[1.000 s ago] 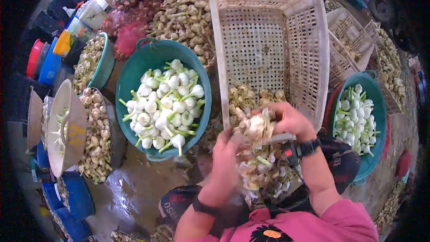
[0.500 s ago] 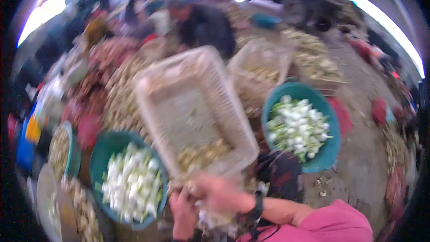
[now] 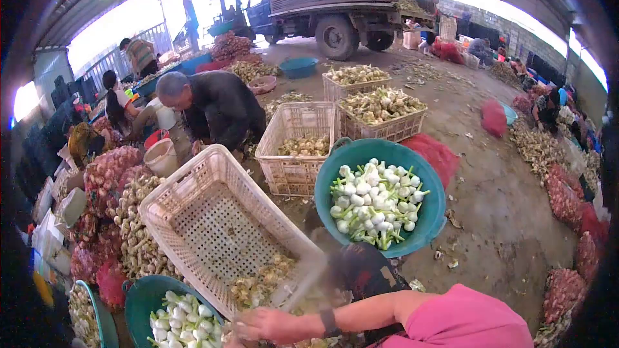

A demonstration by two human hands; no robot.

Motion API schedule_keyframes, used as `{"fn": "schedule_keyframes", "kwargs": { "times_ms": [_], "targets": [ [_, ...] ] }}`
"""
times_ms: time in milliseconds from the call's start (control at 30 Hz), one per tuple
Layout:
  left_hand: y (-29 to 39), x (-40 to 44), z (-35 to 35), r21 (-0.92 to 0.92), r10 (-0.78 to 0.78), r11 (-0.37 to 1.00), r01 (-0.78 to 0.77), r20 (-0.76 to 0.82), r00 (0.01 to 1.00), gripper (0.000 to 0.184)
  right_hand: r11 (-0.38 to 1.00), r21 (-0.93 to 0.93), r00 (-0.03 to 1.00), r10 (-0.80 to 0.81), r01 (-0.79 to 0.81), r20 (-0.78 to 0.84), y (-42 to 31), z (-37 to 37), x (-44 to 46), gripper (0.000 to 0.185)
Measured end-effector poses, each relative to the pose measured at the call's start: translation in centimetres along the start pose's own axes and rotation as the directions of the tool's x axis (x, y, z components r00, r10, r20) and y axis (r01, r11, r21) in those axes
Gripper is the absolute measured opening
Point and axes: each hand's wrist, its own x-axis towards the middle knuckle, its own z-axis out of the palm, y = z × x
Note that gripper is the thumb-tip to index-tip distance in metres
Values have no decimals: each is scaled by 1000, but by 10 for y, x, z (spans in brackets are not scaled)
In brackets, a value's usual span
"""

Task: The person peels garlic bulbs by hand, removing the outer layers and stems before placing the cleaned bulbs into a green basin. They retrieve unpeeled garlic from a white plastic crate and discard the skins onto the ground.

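Note:
My right hand (image 3: 265,324) is low in the view, at the near end of a large pale slatted crate (image 3: 187,187). Its fingers are blurred, and whatever they hold is hidden. Only a sliver of what seems to be my left hand (image 3: 233,341) shows under it at the bottom edge, fingers out of sight. Some garlic heads (image 3: 255,287) lie in the crate's near end. Left of my hands, a green basin (image 3: 138,303) holds peeled white garlic with green stems. Another green basin (image 3: 432,219) of white garlic stands to the right, beyond my knee.
A person in dark clothing (image 3: 225,109) bends beyond the crate. Crates of garlic (image 3: 293,171) stand ahead, with a blue truck (image 3: 335,16) behind. Red net sacks (image 3: 113,167) and loose garlic (image 3: 138,229) lie left; more sacks (image 3: 561,196) lie far right.
The view has swung up and to the right, bringing the truck and other people clearly into sight. My hands now sit at the bottom edge; the garlic seen in them earlier no longer shows.

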Motion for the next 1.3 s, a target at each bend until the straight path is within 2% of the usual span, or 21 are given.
{"fn": "schedule_keyframes", "kwargs": {
  "times_ms": [67,133,233,267,333,367,400,500,533,633,700,767,867,900,933,967,1000,1067,1100,1133,1300],
  "targets": [
    [4,-2,9,43,3,999,1,-100,995,15,937,236,965,262,-258,15,4,2,-2,46],
    [22,-23,45,226,99,973,-37,-270,958,15,671,440,786,599,-597,153,0,-9,3,37],
    [26,-32,60,499,305,855,-144,-260,916,15,76,600,536,548,-796,642,22,-24,2,59],
    [13,-23,45,324,254,932,-165,-257,932,17,-74,608,471,561,-790,681,32,-3,-10,60],
    [-20,2,2,-55,159,983,-176,-223,962,24,20,613,499,602,-790,623,26,-10,-5,60],
    [-20,1,1,-56,122,989,-134,-180,976,25,68,612,514,620,-788,593,22,-13,-2,60],
    [-12,-4,14,4,100,995,-101,-151,984,25,535,449,676,693,-716,252,15,-4,-8,56],
    [2,-16,37,128,55,991,-49,-45,997,28,552,625,643,759,-552,-102,2,7,-11,56],
    [6,-18,43,158,42,987,-39,-13,999,29,-124,824,361,856,-553,371,-4,-34,10,55],
    [12,-26,53,219,-2,976,-12,64,998,32,-280,913,476,785,-298,396,13,-29,6,51],
    [16,-26,55,256,-65,966,31,128,990,34,5,864,529,793,-503,304,1,-22,11,54],
    [23,-31,57,313,-151,946,87,187,971,36,664,551,687,696,-505,-209,5,16,-17,55],
    [40,-38,62,397,-285,901,175,235,929,38,382,531,356,922,-757,-156,37,21,-68,59],
    [50,-44,76,327,-166,938,117,124,978,41,245,524,202,969,-816,-140,39,6,-68,60],
    [60,-50,89,273,-42,961,38,9,999,45,145,559,200,979,-816,38,35,-8,-67,59],
    [64,-53,98,226,67,973,-41,-111,992,48,246,540,311,950,-805,32,27,-7,-63,57],
    [46,-43,81,313,201,923,-225,108,974,46,350,523,423,906,-777,23,24,-4,-56,55],
    [26,-31,66,337,134,930,-147,62,989,42,593,483,595,785,-644,-171,6,4,-39,47],
    [20,-28,64,349,103,931,-108,33,994,40,604,480,653,753,-636,-81,1,-2,-33,51],
    [10,-20,44,678,337,608,-413,251,907,34,613,480,704,710,-628,14,-4,-12,-31,56],
    [6,-14,35,681,413,527,-509,318,853,34,868,70,868,495,-492,-37,-1,6,-35,71]
  ]
}}
